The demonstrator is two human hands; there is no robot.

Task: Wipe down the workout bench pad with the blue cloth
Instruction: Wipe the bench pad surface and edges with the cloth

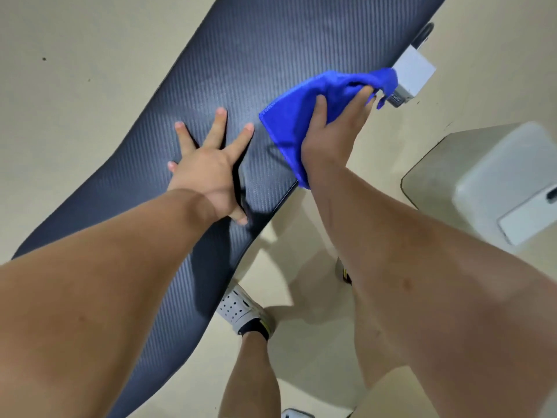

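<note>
The dark ribbed bench pad (241,70) runs diagonally from the lower left to the upper right of the head view. My left hand (208,170) lies flat on the pad's middle with its fingers spread, holding nothing. My right hand (334,131) presses on the blue cloth (289,122), which lies bunched on the pad's right edge. Part of the cloth hangs past that edge, and its far tip reaches toward a white block.
A white metal frame part (414,73) of the bench sticks out at the pad's right edge. A pale box-like object (506,182) stands on the beige floor (75,86) at the right. My feet in white perforated shoes (241,309) stand beside the pad's near edge.
</note>
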